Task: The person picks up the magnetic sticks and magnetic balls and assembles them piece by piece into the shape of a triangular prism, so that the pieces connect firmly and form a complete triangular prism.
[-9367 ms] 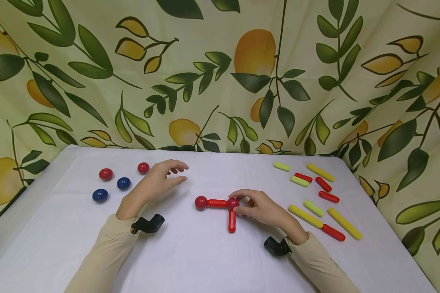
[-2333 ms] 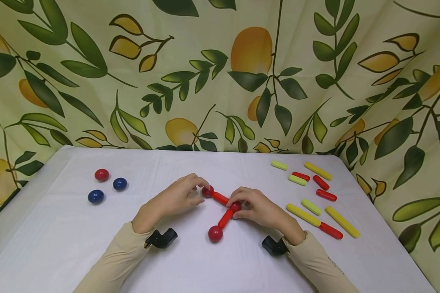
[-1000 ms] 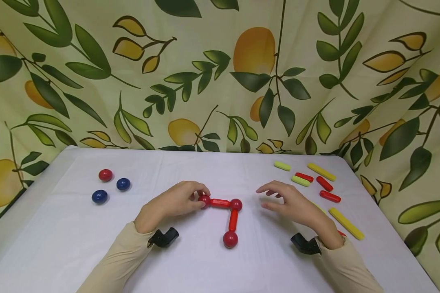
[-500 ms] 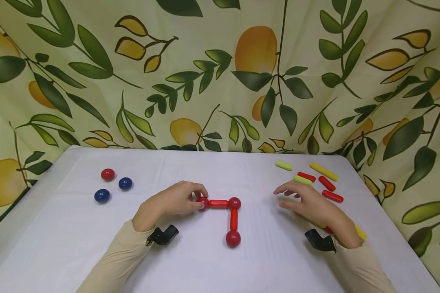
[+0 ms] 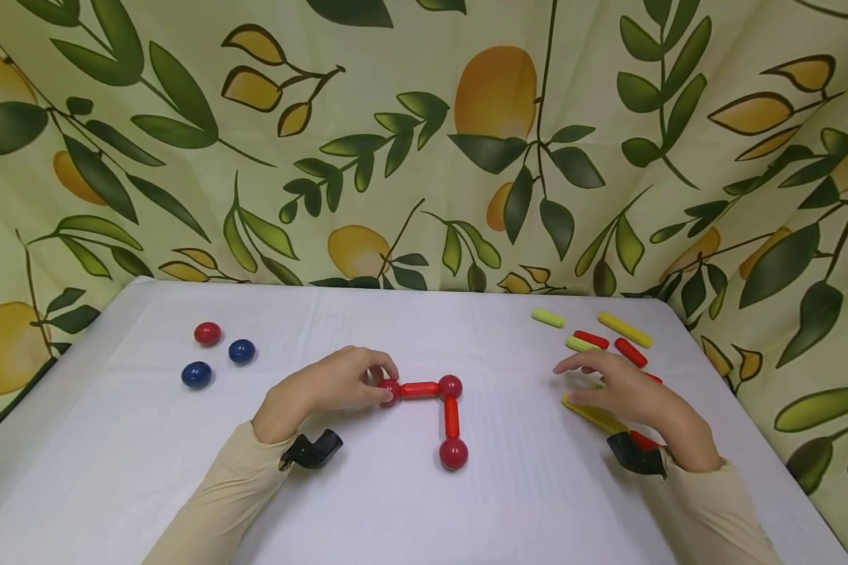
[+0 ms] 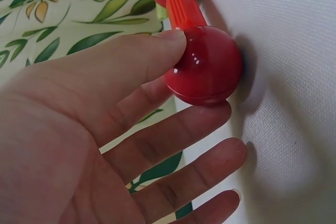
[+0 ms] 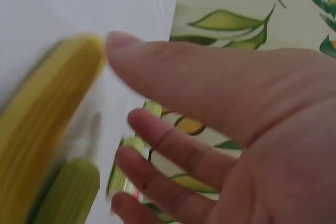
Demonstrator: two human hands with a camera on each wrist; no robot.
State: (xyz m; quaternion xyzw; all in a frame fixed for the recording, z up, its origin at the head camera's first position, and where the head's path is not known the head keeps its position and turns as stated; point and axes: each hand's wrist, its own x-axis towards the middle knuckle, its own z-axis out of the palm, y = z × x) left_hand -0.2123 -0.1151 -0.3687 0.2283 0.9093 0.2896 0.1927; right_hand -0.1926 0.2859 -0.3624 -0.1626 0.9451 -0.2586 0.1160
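My left hand [image 5: 339,382] pinches a red ball [image 6: 207,66] between thumb and fingers at the left end of a joined piece. From that ball a red rod [image 5: 420,390] runs right to a corner ball [image 5: 450,387]. A second red rod [image 5: 451,417] leads from the corner toward me, ending in a third red ball [image 5: 454,453]. My right hand [image 5: 625,390] hovers over the rods at the right, fingers spread and holding nothing. Beneath it lies a long yellow rod [image 7: 47,124], its tip close by the thumb in the right wrist view, with a yellow-green rod [image 7: 71,192] alongside.
A loose red ball [image 5: 207,333] and two blue balls, one nearer [image 5: 196,374] and one farther [image 5: 242,351], lie at the left. Several short red, yellow-green and long yellow rods [image 5: 625,329] lie at the right. A patterned curtain [image 5: 396,157] hangs behind the white table [image 5: 367,510].
Over the longer span, a third ball joined the near rod's end. My right hand has let go of the corner ball and moved right to the rods. My left hand keeps holding its ball.
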